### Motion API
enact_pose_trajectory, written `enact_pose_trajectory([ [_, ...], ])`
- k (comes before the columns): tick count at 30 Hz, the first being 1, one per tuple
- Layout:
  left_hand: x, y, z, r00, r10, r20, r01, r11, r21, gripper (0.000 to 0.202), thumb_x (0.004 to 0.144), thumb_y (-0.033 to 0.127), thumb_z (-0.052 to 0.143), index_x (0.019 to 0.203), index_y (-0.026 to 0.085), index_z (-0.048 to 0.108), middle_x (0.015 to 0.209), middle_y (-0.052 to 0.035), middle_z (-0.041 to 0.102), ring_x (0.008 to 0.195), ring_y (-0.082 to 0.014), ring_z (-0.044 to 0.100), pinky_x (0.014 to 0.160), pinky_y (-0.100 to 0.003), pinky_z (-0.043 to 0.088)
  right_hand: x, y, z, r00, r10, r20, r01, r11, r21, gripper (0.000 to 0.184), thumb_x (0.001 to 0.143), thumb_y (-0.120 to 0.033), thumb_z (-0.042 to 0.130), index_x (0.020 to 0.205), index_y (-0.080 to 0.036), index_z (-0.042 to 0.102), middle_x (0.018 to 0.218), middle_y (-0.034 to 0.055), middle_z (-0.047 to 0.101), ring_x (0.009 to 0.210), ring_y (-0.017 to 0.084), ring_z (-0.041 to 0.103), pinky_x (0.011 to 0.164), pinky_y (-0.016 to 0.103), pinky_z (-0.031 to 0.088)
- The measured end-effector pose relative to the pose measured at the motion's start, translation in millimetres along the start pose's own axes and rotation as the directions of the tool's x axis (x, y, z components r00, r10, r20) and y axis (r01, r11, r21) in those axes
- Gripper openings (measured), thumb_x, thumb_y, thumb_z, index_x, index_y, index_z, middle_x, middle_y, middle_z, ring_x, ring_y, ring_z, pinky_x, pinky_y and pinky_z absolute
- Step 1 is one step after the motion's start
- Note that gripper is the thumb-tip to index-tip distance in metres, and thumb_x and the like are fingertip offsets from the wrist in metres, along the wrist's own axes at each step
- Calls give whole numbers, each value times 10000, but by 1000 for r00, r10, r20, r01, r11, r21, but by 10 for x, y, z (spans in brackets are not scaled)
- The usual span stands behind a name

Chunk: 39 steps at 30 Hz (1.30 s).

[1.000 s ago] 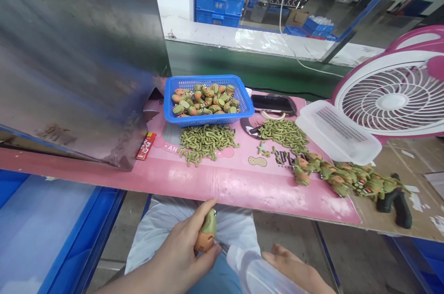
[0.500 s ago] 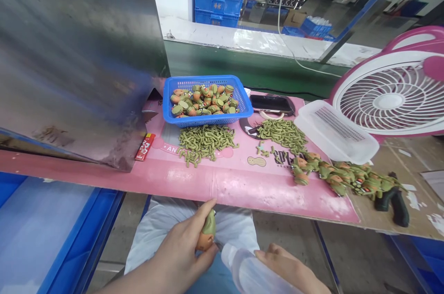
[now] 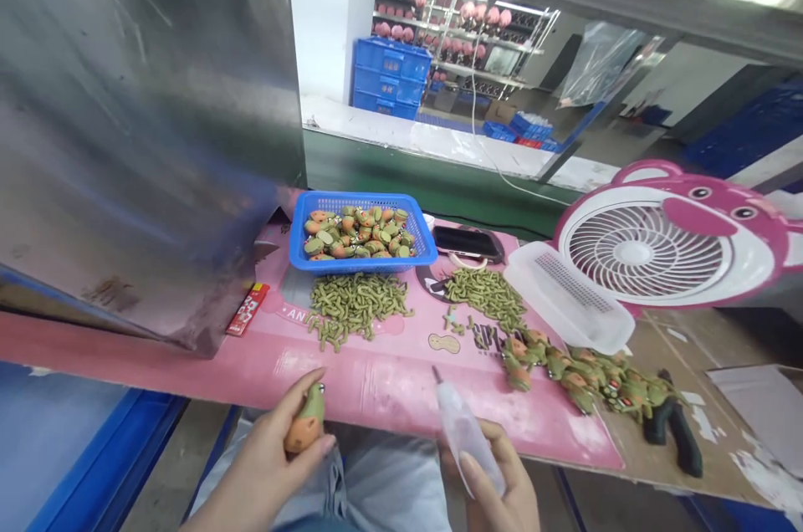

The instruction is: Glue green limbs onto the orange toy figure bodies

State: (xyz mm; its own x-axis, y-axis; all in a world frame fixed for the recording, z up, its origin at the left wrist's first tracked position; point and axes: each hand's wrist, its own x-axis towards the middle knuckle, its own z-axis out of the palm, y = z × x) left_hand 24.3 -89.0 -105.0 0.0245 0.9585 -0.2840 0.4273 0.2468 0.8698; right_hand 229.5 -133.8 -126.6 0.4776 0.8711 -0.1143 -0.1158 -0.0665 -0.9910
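My left hand [image 3: 267,461] is closed around a small green and orange toy figure [image 3: 305,425], held just below the front edge of the pink worktop [image 3: 376,373]. My right hand [image 3: 495,490] grips a clear squeeze bottle [image 3: 464,436] whose thin nozzle points up and left over the worktop edge. A blue basket [image 3: 360,231] of the same figures stands at the back. Two heaps of small green pieces lie in front of it, one on the left [image 3: 355,304] and one on the right [image 3: 484,296]. A row of assembled figures [image 3: 583,369] lies to the right.
A large metal sheet [image 3: 144,122] rises at the left. A pink fan [image 3: 665,243] and a white lidded box [image 3: 568,306] stand at the right, a phone [image 3: 467,242] behind the heaps, a black tool [image 3: 674,423] on the cardboard, a red packet [image 3: 248,309] near the metal, and blue bins [image 3: 94,448] below.
Both hands have risen from my lap to the worktop's front edge. The bottle has tipped upright, nozzle up. The camera has tilted up, showing more of the room behind.
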Motion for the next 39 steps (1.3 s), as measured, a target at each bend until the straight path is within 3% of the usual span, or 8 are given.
enact_pose_trajectory([
  [4, 44, -65, -41, 988, 11, -151, -27, 994, -104, 506, 636, 346, 515, 1105, 163, 557, 1014, -43, 662, 942, -215, 595, 847, -269, 423, 278, 75, 37, 998, 50, -37, -48, 997, 64, 419, 615, -412, 693, 900, -213, 459, 828, 58, 657, 757, 209, 608, 647, 301, 451],
  [9, 79, -209, -33, 985, 47, -165, -64, 993, -102, 491, 619, 361, 547, 1070, 169, 580, 968, -41, 687, 897, -223, 619, 766, -263, 470, 821, 42, 203, 994, -85, 71, 98, 974, -206, 304, 609, -363, 589, 799, -216, 402, 628, -32, 532, 530, 147, 504, 508, 273, 403],
  [16, 84, -298, 10, 984, 85, -153, -111, 980, -165, 460, 624, 343, 550, 1060, 202, 589, 1019, -23, 683, 974, -218, 604, 851, -266, 446, 1418, -107, 590, 959, -59, 278, 232, 727, -647, 192, 631, -46, 589, 718, -175, 477, 626, -60, 480, 617, 132, 484, 628, 288, 387],
  [20, 77, -346, -4, 983, 80, -164, -106, 981, -161, 465, 632, 342, 531, 1064, 179, 581, 1050, -55, 675, 1009, -231, 587, 887, -289, 428, 1512, -151, 718, 930, 18, 367, 289, 583, -759, 112, 734, -123, 621, 804, -152, 538, 702, -42, 500, 677, 136, 513, 676, 319, 419],
  [24, 89, -378, -15, 987, 87, -135, -106, 984, -141, 471, 635, 335, 524, 1070, 161, 577, 1065, -85, 666, 1021, -250, 579, 880, -322, 437, 1608, -197, 779, 914, 45, 402, 308, 567, -764, 87, 771, -187, 614, 821, -157, 550, 733, -30, 517, 703, 142, 526, 692, 328, 427],
  [29, 63, -244, -17, 992, 105, -63, -114, 980, -164, 493, 636, 294, 530, 1109, 155, 551, 977, -67, 671, 938, -236, 596, 875, -323, 434, 1532, -326, 705, 896, 21, 444, 272, 765, -584, 201, 626, -167, 649, 665, -186, 452, 603, -51, 472, 607, 141, 498, 633, 310, 408],
  [33, -10, -38, 13, 988, 81, 132, -60, 986, -157, 578, 646, 260, 519, 1211, 149, 466, 768, -19, 648, 700, -185, 595, 757, -288, 476, 1015, -371, 598, 849, 20, 528, 137, 957, -257, 310, 562, -350, 598, 711, -234, 352, 607, -37, 535, 551, 152, 507, 542, 289, 406],
  [39, -74, 218, 50, 957, 96, 275, -86, 995, -49, 628, 667, 215, 498, 1285, 205, 389, 1166, -69, 551, 1080, -219, 481, 941, -324, 364, 150, -348, 564, 824, 2, 566, -189, 943, 273, 329, 596, -291, 731, 743, -234, 442, 622, -58, 583, 580, 104, 525, 565, 220, 392],
])
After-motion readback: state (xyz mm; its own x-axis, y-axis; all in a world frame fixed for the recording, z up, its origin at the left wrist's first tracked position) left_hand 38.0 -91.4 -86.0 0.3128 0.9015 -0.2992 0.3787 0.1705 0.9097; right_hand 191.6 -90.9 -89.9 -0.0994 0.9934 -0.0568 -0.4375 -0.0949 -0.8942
